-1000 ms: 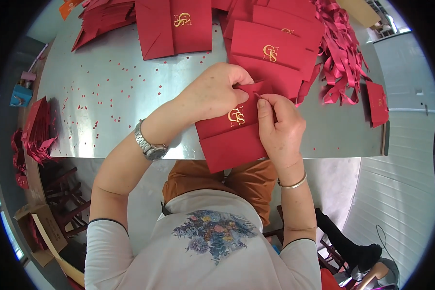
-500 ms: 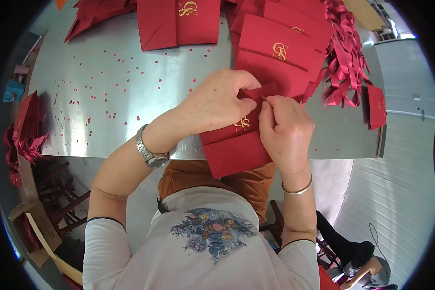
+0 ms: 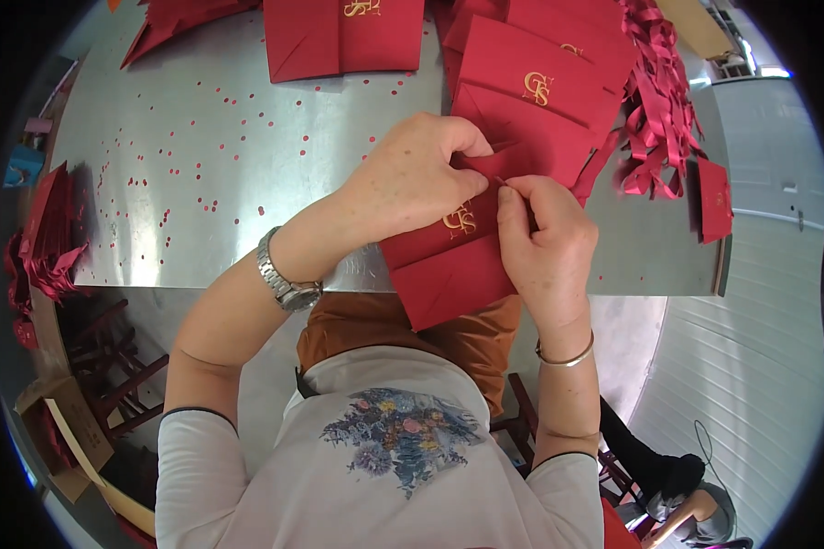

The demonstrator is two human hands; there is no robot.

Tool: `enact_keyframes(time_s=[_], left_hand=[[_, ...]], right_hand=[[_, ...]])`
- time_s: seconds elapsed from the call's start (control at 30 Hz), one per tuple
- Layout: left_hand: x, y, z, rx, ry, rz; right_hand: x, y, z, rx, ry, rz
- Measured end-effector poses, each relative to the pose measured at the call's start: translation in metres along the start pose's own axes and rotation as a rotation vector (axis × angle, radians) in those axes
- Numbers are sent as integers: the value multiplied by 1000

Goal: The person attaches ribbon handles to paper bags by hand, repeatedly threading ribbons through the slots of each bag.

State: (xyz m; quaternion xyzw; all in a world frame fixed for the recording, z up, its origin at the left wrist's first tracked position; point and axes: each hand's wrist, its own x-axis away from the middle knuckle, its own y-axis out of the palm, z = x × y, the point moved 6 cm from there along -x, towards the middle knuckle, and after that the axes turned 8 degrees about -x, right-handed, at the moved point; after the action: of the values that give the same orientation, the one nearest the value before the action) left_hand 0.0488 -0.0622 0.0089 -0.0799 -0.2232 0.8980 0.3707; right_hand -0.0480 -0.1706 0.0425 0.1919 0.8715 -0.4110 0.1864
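A red paper gift bag (image 3: 453, 279) with gold lettering lies flat and tilted across the table's near edge, its folded bottom hanging over my lap. My left hand (image 3: 421, 178) is closed on its upper edge, thumb and forefinger pinching the red paper. At the same edge my right hand (image 3: 556, 252) pinches a small dark red tip, seemingly a ribbon end, close by my left thumb. The fingers hide most of the bag's mouth. Just beyond my hands, further red gift bags (image 3: 513, 110) lie overlapped in a pile.
A heap of red ribbons (image 3: 659, 110) runs along the table's right side, near a small red bag (image 3: 714, 201). Small red paper dots are scattered over the metal table (image 3: 247, 183). Another bag (image 3: 343, 41) lies at the far middle. Bundled red bags (image 3: 48, 238) sit at the left.
Both hands keep their pinch at the bag's upper edge, with only slight finger movement. My right hand and the bag's lower end have shifted a little to the right.
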Motion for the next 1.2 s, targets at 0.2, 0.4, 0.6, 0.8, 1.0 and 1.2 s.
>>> enact_keyframes(time_s=[0.2, 0.4, 0.6, 0.8, 1.0, 1.2], left_hand=[[1, 7, 1, 39, 19, -104], [2, 2, 1, 13, -32, -18], [1, 0, -2, 27, -94, -44], [0, -1, -2, 42, -61, -69], [0, 1, -1, 7, -20, -54], [3, 3, 2, -175, 34, -10]], right_hand=[[0, 0, 6, -60, 99, -22], [-2, -1, 17, -148, 279, -169], [6, 2, 22, -224, 291, -109], [8, 5, 28, -300, 294, -85], [5, 7, 27, -236, 332, -101], [0, 11, 14, -27, 252, -111]])
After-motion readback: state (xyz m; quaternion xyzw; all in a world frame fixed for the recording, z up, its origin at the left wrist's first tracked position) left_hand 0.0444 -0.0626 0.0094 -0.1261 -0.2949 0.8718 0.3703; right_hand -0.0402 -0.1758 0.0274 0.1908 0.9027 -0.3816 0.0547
